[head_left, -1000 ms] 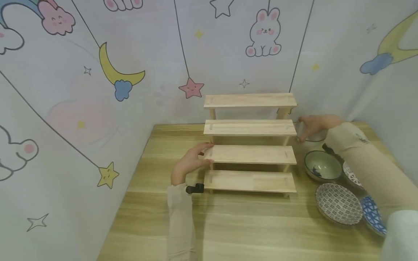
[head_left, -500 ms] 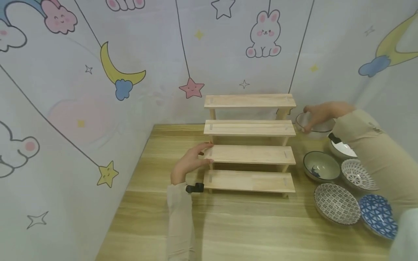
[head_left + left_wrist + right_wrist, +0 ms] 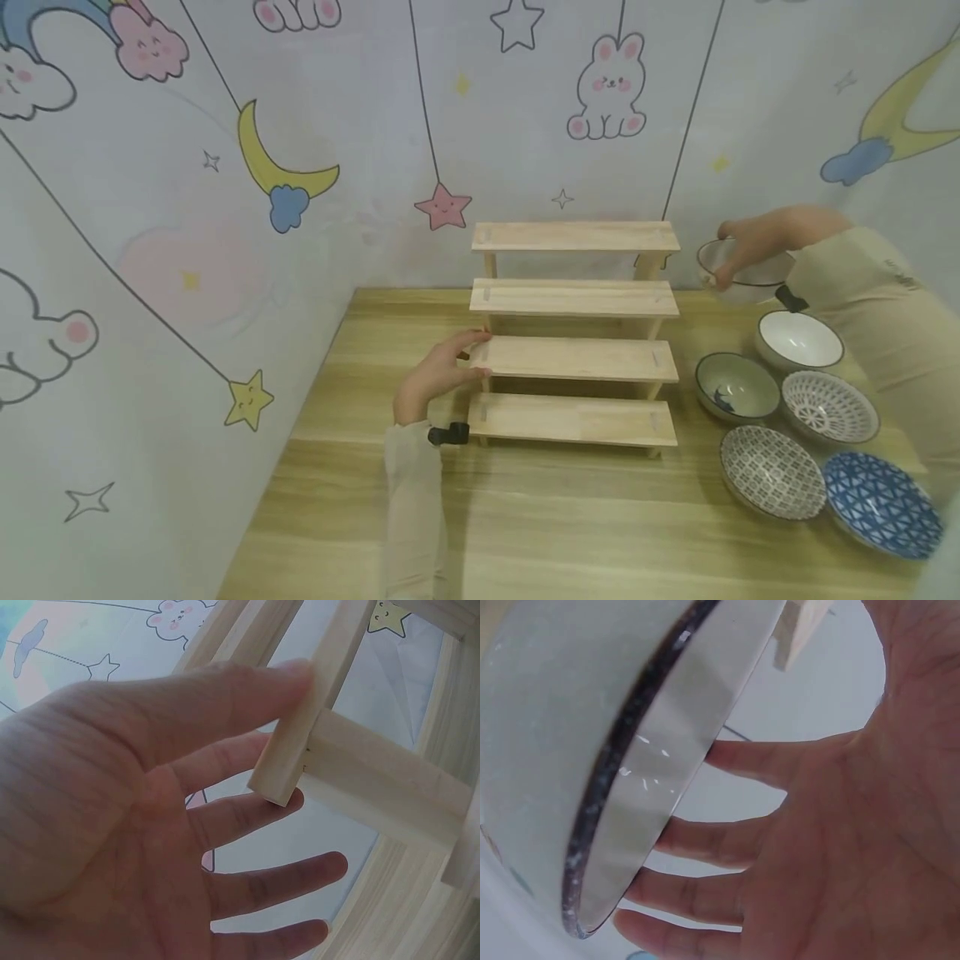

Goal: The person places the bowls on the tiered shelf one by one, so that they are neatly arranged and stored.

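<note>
Right of the rack (image 3: 573,358), the right hand (image 3: 768,233) grips a bowl (image 3: 761,272): apparently a carry, next needing a level hold. The left hand (image 3: 438,367) pinches the rack's left end.

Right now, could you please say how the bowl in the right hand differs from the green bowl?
The right hand grips the pale bowl, while the green bowl rests on the table. The pale bowl looks whitish, whereas the green bowl is green inside with a dark motif. Both have dark rims.
</note>
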Demonstrator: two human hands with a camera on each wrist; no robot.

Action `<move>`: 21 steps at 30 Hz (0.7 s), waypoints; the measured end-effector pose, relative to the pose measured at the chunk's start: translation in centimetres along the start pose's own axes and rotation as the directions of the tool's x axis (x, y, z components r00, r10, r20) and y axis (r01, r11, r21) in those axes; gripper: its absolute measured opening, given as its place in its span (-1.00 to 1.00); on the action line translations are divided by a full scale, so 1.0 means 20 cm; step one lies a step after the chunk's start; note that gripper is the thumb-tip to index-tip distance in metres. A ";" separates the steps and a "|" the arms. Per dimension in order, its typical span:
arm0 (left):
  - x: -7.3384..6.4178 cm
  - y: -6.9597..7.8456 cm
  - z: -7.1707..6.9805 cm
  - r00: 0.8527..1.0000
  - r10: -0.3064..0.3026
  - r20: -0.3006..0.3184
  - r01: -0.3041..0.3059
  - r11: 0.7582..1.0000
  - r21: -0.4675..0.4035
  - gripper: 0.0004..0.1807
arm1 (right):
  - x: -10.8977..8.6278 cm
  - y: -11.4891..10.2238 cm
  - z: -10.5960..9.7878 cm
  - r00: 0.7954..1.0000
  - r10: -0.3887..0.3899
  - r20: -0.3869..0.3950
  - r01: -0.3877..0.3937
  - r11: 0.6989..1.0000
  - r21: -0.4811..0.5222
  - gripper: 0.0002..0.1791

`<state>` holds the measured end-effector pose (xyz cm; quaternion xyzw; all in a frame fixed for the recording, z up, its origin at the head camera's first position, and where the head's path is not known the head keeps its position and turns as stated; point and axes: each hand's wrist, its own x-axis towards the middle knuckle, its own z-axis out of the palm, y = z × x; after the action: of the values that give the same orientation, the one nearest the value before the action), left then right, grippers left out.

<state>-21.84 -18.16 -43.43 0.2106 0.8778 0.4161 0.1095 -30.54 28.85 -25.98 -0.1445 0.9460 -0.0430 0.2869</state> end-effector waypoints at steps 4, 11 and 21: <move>0.00 -0.01 0.01 1.000 -0.011 -0.003 0.011 1.000 -0.003 -0.31 | -0.03 -0.01 -0.02 1.000 0.016 0.004 -0.016 1.000 0.014 0.08; -0.01 -0.01 0.01 1.000 0.025 -0.001 -0.025 1.000 0.007 -0.32 | -0.06 -0.03 -0.05 0.999 0.033 0.042 -0.037 0.995 0.088 0.08; -0.01 -0.02 0.01 0.999 0.038 -0.013 -0.038 0.999 0.003 -0.32 | -0.10 -0.08 -0.11 0.997 0.076 0.034 -0.077 0.996 0.044 0.15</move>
<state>-21.62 -18.26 -43.82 0.2248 0.8749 0.4181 0.0956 -29.83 27.97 -22.82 -0.1023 0.9448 -0.0509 0.3069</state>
